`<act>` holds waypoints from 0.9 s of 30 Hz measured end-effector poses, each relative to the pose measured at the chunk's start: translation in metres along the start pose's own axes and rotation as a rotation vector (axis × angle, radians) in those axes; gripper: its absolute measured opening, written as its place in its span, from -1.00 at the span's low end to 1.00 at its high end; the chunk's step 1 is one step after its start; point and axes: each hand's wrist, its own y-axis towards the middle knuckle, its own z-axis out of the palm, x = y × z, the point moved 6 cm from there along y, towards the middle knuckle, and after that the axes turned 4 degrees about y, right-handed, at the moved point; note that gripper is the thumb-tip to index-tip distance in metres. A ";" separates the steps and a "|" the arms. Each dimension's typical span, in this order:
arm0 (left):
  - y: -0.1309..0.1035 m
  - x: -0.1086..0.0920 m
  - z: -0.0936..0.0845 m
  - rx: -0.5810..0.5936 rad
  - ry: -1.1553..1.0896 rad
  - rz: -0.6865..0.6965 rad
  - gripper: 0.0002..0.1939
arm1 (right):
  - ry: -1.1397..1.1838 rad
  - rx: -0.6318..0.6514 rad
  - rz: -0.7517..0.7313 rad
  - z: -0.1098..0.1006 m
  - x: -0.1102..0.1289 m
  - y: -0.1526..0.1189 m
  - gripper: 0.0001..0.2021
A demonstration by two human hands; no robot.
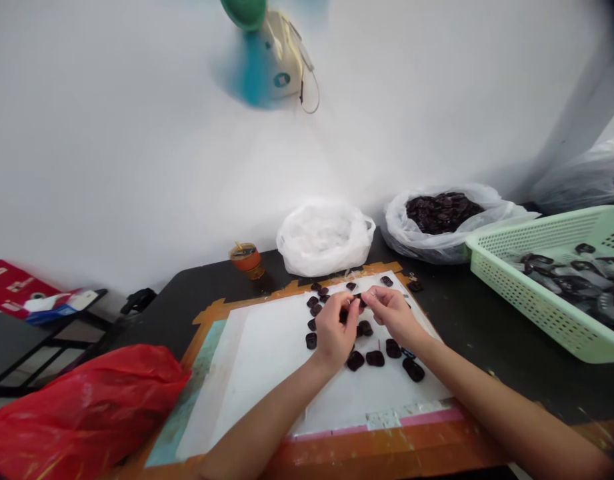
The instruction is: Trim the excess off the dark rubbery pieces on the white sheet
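My left hand and my right hand meet above a white sheet. Between their fingertips is a small dark piece, pinched from both sides; its exact kind is too small to tell. A thin, light bit shows at the right fingertips. Several dark rounded plastic-looking pieces lie on the sheet around and below the hands. One larger piece rests by the right forearm. To the left of my left hand, more dark pieces form a loose column.
Behind the sheet stand a white plastic bag, an orange-brown cup and a bag of dark pieces. A pale green basket holds bagged dark parts at right. Brown tape edges the sheet. A red bag sits at left.
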 end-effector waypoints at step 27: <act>0.016 0.015 -0.002 0.046 0.034 -0.056 -0.74 | 0.076 -0.115 -0.044 0.001 0.006 -0.002 -0.69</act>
